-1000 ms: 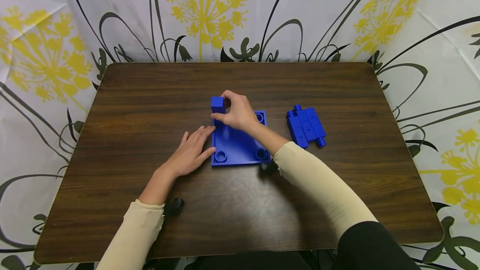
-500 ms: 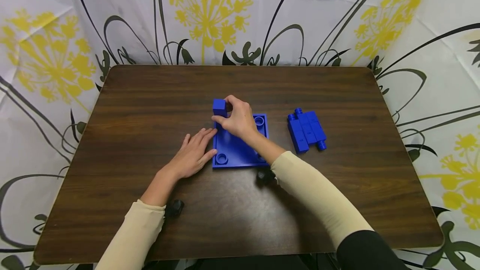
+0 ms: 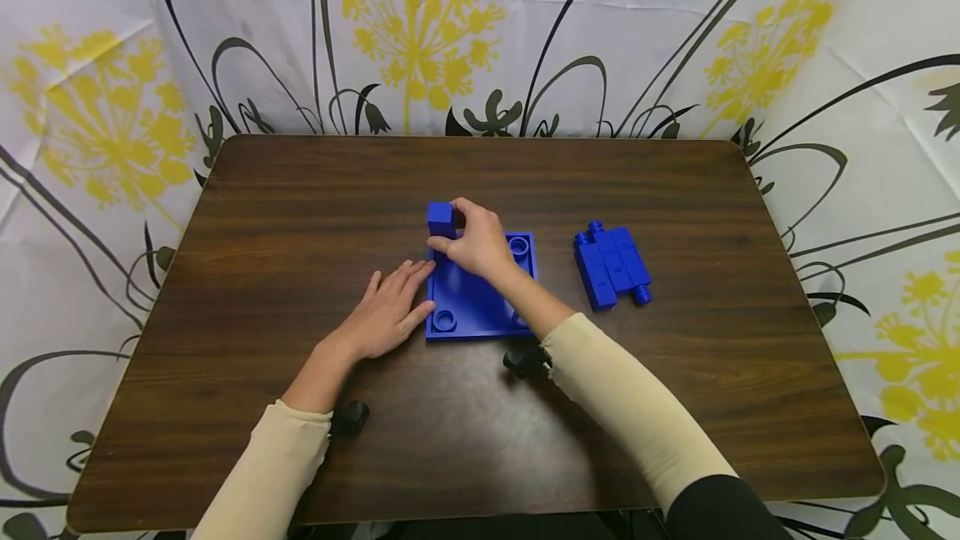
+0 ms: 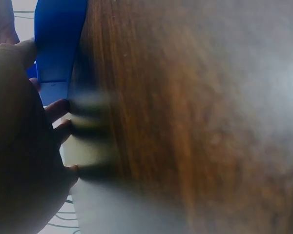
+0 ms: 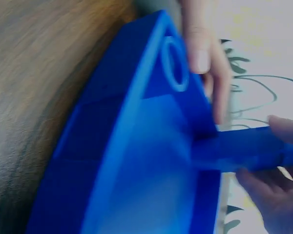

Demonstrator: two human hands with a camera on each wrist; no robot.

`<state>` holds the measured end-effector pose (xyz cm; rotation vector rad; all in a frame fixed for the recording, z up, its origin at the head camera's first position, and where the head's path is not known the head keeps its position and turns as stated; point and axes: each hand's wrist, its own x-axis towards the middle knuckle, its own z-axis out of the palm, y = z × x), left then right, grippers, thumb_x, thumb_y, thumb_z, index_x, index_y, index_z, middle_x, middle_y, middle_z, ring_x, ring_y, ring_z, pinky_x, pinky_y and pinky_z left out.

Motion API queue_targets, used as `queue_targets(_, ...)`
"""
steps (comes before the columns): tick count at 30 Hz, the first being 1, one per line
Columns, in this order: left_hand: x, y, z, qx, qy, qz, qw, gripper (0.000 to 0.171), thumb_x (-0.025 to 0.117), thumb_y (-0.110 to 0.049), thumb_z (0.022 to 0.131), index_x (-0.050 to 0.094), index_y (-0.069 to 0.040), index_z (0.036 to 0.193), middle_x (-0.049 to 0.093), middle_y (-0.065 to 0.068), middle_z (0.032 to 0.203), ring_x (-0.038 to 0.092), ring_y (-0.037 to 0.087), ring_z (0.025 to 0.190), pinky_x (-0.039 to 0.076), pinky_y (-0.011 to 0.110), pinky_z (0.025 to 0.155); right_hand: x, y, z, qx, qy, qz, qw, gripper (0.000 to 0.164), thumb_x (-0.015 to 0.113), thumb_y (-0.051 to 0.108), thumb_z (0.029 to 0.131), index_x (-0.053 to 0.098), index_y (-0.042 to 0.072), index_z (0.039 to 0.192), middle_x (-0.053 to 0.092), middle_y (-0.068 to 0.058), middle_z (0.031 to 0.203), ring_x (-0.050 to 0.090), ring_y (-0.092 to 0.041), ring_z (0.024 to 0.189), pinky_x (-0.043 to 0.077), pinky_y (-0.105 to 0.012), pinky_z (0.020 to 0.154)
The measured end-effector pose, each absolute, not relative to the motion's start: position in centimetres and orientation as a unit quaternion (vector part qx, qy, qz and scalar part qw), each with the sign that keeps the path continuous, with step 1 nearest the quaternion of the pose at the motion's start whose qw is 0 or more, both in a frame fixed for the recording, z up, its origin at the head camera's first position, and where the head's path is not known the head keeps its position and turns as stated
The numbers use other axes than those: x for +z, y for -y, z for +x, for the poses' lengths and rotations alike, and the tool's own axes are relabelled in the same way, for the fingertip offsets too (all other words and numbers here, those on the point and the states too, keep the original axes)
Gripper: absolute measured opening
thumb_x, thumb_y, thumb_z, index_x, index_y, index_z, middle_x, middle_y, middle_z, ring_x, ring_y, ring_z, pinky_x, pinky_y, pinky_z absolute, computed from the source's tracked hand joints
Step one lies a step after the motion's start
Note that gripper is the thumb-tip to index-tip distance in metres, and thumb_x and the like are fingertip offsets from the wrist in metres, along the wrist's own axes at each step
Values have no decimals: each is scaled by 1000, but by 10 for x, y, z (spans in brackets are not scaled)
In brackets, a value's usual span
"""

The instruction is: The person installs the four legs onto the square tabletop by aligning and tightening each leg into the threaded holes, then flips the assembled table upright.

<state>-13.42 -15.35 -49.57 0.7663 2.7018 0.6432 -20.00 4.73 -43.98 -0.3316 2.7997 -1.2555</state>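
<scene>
A square blue tray-like base [image 3: 480,298] with a raised rim and round sockets at its corners lies mid-table. At its far left corner a blue square peg [image 3: 441,219] stands upright; my right hand [image 3: 480,242] grips it between thumb and fingers. In the right wrist view the peg [image 5: 244,148] rises from the base's corner. My left hand [image 3: 386,307] lies on the table with spread fingers, its fingertips and thumb touching the base's left side. The left wrist view shows those fingers [image 4: 58,109] beside the blue side wall [image 4: 58,53].
Several blue pegs [image 3: 613,267] with round ends lie side by side to the right of the base. The brown wooden table [image 3: 300,190] meets a flower-patterned cloth [image 3: 570,32] at its back edge. Dark wrist devices [image 3: 525,359] hang by both sleeves.
The head view has tilted slightly, so the whole scene sits a little lower. My hands, the peg and the base keep nearly the same arrangement.
</scene>
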Motion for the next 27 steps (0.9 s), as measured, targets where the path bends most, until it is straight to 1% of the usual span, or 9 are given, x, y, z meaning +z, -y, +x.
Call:
queue_targets(4,-494,153,-134,217,-931,261,133,65,35,-50,104,14,-22,159,19,9,161,8,31,149,-1,67,110,-429,-57,-195,-396,-905,-119,104,77,80,27,83,43,3,145,60,-14,132,55,-27,124,41,-40,103)
queue_targets(6,-494,152,-134,217,-932,260,132,65,35,-50,104,14,-23,159,19,8,161,8,30,149,-2,68,109,-423,-67,-190,-413,-895,-111,128,77,79,26,84,41,6,148,57,-13,137,52,-27,127,39,-42,105)
queue_targets(8,-493,152,-134,221,-931,259,131,65,36,-50,104,15,-22,159,20,8,161,8,30,149,-3,68,109,-419,-82,-184,-435,-885,-99,132,71,79,25,85,45,8,145,58,-12,135,54,-27,125,41,-43,103)
queue_targets(11,-493,152,-133,224,-931,258,128,64,37,-48,104,15,-22,159,19,7,162,8,30,149,-3,68,109,-417,-109,-171,-463,-877,-68,114,57,78,23,86,56,8,136,63,-13,126,60,-27,115,47,-42,95)
queue_targets(13,-494,152,-133,224,-932,256,128,64,37,-48,104,15,-22,159,19,7,162,8,30,149,-3,68,109,-420,-128,-162,-469,-878,-43,88,50,78,23,85,62,7,130,67,-13,118,64,-26,107,50,-41,89)
queue_targets(16,-495,153,-132,222,-932,255,130,65,35,-50,104,14,-22,159,18,7,162,7,30,149,-4,67,109,-428,-155,-147,-453,-891,6,35,41,78,22,85,67,8,121,70,-10,107,67,-23,97,51,-40,83)
queue_targets(20,-496,153,-132,223,-932,255,129,65,33,-52,104,14,-22,159,19,7,162,7,29,149,-5,67,109,-444,-181,-128,-373,-925,69,-37,34,79,23,83,71,11,114,70,-4,97,67,-21,86,50,-41,74)
queue_targets(23,-497,153,-132,225,-932,256,124,65,34,-51,104,15,-22,159,20,8,161,9,30,149,-4,67,109,-454,-191,-118,-303,-946,101,-56,34,78,26,84,71,14,114,67,-4,97,63,-23,85,49,-45,71)
queue_targets(27,-496,154,-133,226,-931,259,122,64,35,-50,104,16,-20,158,21,9,161,9,31,149,-4,68,108,-466,-198,-110,-257,-955,128,-66,38,78,27,83,70,13,117,62,-9,101,60,-29,91,49,-51,73)
